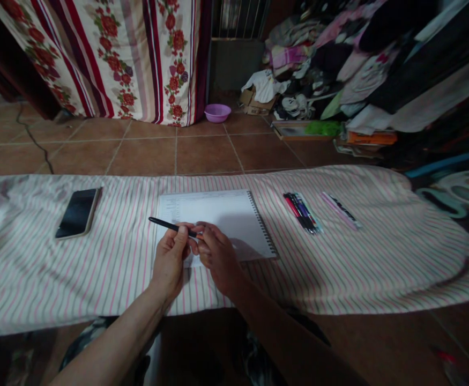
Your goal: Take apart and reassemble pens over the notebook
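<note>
A black pen (165,223) is held between both hands, above the near part of a white spiral notebook (218,206). My left hand (173,252) is closed round the middle of the pen, thumb on top. At the pen's right end, my right hand (217,252) has its fingers pinched, and a small orange part shows between them. The notebook lies open with its spiral on the right; small print shows at its upper left. The pen's left end points up and to the left.
A phone (77,213) lies on the striped cloth (125,268) at the left. Several pens (300,213) lie right of the notebook, with a pink pen (339,210) and a dark one beyond. A purple bowl (217,112) and piled clothes (294,53) are on the tiled floor behind.
</note>
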The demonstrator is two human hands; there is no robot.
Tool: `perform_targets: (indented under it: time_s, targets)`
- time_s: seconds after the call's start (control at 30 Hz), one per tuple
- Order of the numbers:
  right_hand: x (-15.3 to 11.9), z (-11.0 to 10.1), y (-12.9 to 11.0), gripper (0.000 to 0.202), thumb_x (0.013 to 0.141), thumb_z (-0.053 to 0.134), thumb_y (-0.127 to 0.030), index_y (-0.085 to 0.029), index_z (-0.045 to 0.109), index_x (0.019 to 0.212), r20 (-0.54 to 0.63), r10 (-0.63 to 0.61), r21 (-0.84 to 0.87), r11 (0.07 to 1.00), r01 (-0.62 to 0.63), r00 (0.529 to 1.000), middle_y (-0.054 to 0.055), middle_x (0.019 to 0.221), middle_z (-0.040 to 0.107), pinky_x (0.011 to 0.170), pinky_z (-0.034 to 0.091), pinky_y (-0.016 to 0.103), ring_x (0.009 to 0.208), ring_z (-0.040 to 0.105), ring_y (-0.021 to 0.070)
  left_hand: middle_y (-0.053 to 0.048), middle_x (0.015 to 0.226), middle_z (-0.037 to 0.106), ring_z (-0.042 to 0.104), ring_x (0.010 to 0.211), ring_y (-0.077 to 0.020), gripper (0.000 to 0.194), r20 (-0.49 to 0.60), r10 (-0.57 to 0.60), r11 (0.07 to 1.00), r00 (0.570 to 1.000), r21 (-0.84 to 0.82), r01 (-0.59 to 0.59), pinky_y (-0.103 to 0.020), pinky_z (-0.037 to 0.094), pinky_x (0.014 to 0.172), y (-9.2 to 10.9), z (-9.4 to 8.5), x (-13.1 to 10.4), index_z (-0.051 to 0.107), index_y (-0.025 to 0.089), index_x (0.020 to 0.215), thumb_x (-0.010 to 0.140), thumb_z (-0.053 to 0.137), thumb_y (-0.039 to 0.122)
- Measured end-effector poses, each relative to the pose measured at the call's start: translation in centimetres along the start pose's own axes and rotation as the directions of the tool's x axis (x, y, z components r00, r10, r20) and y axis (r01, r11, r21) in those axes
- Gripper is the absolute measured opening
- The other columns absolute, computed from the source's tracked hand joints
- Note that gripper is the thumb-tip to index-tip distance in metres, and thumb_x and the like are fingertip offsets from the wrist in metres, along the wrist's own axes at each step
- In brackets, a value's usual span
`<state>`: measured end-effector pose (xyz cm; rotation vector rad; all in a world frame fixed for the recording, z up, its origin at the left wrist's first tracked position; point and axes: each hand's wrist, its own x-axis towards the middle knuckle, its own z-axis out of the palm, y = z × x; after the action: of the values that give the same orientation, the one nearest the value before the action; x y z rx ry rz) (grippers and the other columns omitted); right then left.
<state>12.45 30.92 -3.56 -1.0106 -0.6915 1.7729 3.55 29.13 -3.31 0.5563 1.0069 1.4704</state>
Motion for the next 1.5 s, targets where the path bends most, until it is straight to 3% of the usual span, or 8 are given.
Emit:
perform_targets:
  time_s: [0.13,0.3,0.63,0.9,1.17,1.3,1.4,1.5]
  targets:
    - [0.0,-0.4,-0.1,0.027,0.074,0.056,-0.039,-0.017,0.049,0.089,0.053,0.022,0.007,1.000,-0.023,0.998,-0.011,0.045,0.032,0.034,0.009,0.016,0.036,0.014,0.0023,-0.001,0.072,0.064,0.048,0.047,-0.0064,0.021,0.035,0.010,0.999,0.999,0.033,-0.011,-0.021,0.038,0.051,-0.1,0.1,0.0,0.062,0.015,0.081,0.072,0.066,0.034]
    - [0.0,-0.9,-0.5,0.024,0.070,0.061,-0.033,-0.017,0.053,0.087,0.102,0.069,0.067,0.995,-0.076,0.992,-0.011,0.048,0.025,0.034,0.008,0.016,0.039,0.011,0.0027,0.003,0.049,0.054,0.043,0.041,-0.0077,0.026,0.070,0.005,0.996,0.998,0.090,-0.012,-0.021,0.030,0.045,0.0,-0.1,-0.1,0.061,0.015,0.089,0.075,0.062,0.037]
    - [0.0,-0.9,-0.7,0.019,0.071,0.060,-0.026,-0.016,0.059,0.087,0.154,0.120,0.088,0.987,-0.135,0.981,-0.010,0.049,0.022,0.035,0.007,0.018,0.041,0.010,0.0039,0.004,0.043,0.050,0.039,0.038,-0.0090,0.030,0.160,0.063,0.978,0.985,0.186,-0.093,-0.024,0.024,0.044,0.5,-0.1,-0.1,0.061,0.016,0.092,0.077,0.058,0.041]
    - [-0.1,-1.0,-0.7,0.013,0.073,0.057,-0.024,-0.017,0.058,0.085,0.206,0.140,0.116,0.979,-0.166,0.969,-0.009,0.050,0.019,0.037,0.006,0.018,0.042,0.009,0.0040,0.000,0.056,0.055,0.041,0.045,-0.0104,0.029,0.201,0.111,0.965,0.973,0.211,-0.154,-0.025,0.029,0.046,0.7,-0.2,-0.2,0.063,0.016,0.090,0.078,0.057,0.041]
    - [0.1,-0.7,0.3,0.030,0.072,0.060,-0.044,-0.018,0.053,0.084,0.118,0.179,0.160,0.967,-0.197,0.977,-0.009,0.049,0.028,0.036,0.006,0.017,0.040,0.013,0.0033,-0.007,0.081,0.065,0.054,0.077,-0.0179,0.024,0.123,0.180,0.947,0.976,0.245,-0.206,-0.030,0.040,0.074,0.0,-0.8,0.1,0.064,0.017,0.087,0.084,0.050,0.036]
    - [0.4,-0.6,0.4,0.044,0.077,0.049,-0.057,-0.019,0.051,0.100,0.152,0.173,0.197,0.960,-0.201,0.973,-0.008,0.050,0.032,0.037,0.007,0.016,0.039,0.013,0.0029,-0.007,0.083,0.065,0.056,0.083,-0.0194,0.024,0.050,0.167,0.965,0.985,0.194,-0.174,-0.031,0.040,0.079,-0.5,-0.8,0.4,0.063,0.017,0.085,0.083,0.051,0.037]
    - [0.4,-0.5,0.5,0.046,0.079,0.044,-0.059,-0.020,0.050,0.103,0.138,0.175,0.186,0.962,-0.199,0.975,-0.007,0.052,0.035,0.037,0.009,0.016,0.039,0.016,0.0030,-0.006,0.075,0.064,0.058,0.079,-0.0184,0.025,-0.007,0.136,0.979,0.991,0.156,-0.134,-0.031,0.044,0.076,-0.9,-0.7,0.5,0.062,0.017,0.081,0.081,0.052,0.040]
    - [0.2,-0.4,0.9,0.049,0.081,0.039,-0.061,-0.021,0.049,0.108,0.125,0.190,0.151,0.966,-0.208,0.974,-0.007,0.053,0.036,0.038,0.010,0.016,0.040,0.018,0.0035,-0.004,0.072,0.064,0.057,0.058,-0.0148,0.027,-0.033,0.046,0.996,0.998,0.082,-0.043,-0.029,0.048,0.054,-1.2,-0.5,0.2,0.056,0.018,0.083,0.080,0.052,0.044]
